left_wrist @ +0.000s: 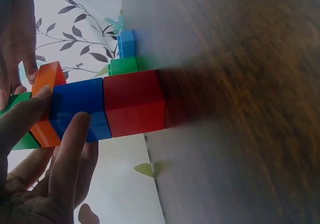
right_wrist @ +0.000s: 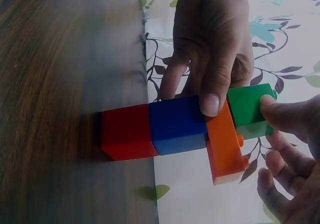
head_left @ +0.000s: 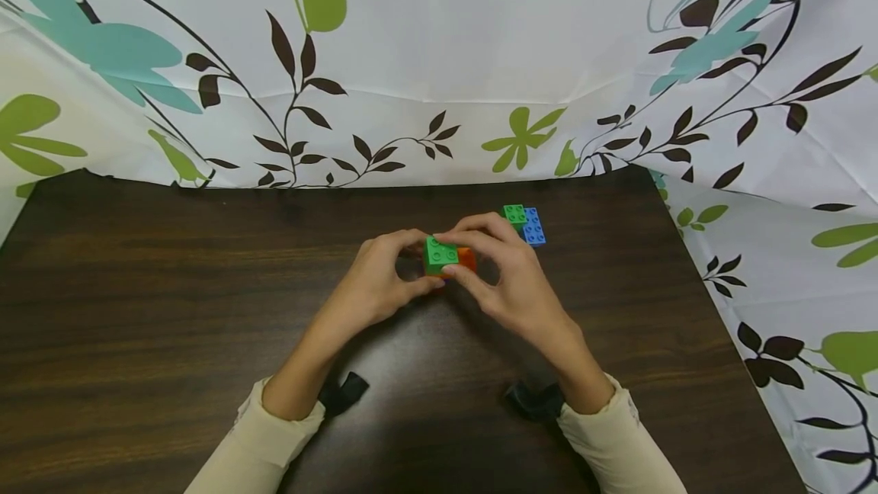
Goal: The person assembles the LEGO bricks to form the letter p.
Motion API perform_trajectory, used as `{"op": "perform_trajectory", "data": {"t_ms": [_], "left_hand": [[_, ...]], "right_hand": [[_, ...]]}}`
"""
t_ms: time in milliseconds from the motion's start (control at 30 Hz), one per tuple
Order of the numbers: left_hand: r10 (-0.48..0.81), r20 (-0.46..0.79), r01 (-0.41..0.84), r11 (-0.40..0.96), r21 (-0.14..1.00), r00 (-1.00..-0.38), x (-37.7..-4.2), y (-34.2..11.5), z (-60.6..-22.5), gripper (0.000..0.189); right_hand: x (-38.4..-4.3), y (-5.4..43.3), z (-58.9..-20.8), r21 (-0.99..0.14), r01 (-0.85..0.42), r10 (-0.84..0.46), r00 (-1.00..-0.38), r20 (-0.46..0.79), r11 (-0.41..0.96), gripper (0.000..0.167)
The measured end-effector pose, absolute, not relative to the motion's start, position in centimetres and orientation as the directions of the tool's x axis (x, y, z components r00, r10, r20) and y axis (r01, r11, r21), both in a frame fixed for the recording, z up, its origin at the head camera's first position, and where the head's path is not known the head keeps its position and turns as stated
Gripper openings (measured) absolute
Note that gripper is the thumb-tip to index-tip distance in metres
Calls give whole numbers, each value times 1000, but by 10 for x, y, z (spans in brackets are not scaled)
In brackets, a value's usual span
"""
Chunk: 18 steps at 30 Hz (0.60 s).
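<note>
- Tabletop (head_left: 137,311) spreads broadly to your left, its far edge meeting patterned cloth (head_left: 411,59).
- Your left hand (head_left: 363,280) clasps the upright tower between your hands: red brick (right_wrist: 127,134), blue brick (right_wrist: 177,124), orange brick (right_wrist: 222,144), top green brick (head_left: 441,256).
- Your right hand (head_left: 511,277) pinches the top green brick.
- Beyond: second green brick (head_left: 513,213), second blue brick (head_left: 533,227), then tabletop running to its right edge.
</note>
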State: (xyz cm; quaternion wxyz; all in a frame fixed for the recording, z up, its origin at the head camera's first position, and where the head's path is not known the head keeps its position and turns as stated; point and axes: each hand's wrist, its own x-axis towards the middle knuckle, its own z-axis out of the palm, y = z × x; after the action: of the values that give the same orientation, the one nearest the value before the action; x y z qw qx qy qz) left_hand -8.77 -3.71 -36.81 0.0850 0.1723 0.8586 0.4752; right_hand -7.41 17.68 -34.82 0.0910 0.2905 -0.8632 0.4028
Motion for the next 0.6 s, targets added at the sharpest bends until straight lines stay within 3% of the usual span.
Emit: {"op": "perform_trajectory", "data": {"t_ms": [600], "left_hand": [[362, 42, 230, 496, 837, -931, -87, -36, -370, 37]], "right_hand": [[-68, 173, -346, -442, -649, -466, -757, 458, 620, 39]]}}
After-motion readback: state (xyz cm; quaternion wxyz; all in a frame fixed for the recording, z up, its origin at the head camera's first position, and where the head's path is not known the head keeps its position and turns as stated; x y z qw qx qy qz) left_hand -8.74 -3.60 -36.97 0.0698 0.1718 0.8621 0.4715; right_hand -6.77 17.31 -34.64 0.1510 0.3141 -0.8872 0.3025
